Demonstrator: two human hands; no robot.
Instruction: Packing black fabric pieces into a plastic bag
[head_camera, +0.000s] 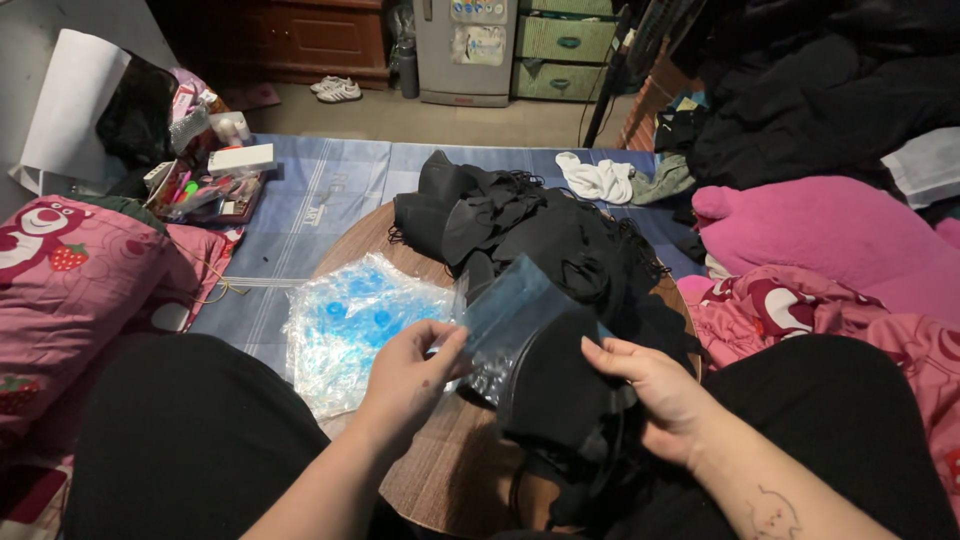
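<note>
My left hand (408, 368) pinched the near edge of a clear, crinkly plastic bag (505, 315), thumb on top and the other fingers curled beneath it, pressed together. The bag stood tilted up over the round wooden table (450, 470), just above its middle, its open mouth toward my right. My right hand (655, 392) gripped a piece of black fabric (555, 385), the thumb laid flat along its upper edge and the fingers tucked under the cloth, so I could not tell how they sat. The fabric touched the bag and lay partly across its lower corner; whether any of it was already inside the plastic, I could not tell.

Farther back on the table, beyond the bag, lay a heap of black cloth pieces with thin straps (520, 225), covering most of the far half. On the table's left side, just beside my left hand, rested a stack of clear plastic bags with blue round markings (345, 325), hanging a little over the edge. Left of the table sat a pink cushion with a bear and strawberry print (70, 275), and beyond that a cluttered tray of small bottles and boxes (205, 180). Right of the table lay a bright pink blanket (830, 235). Behind the table, on the blue-striped mat (300, 215), sat a crumpled white cloth (598, 178).
</note>
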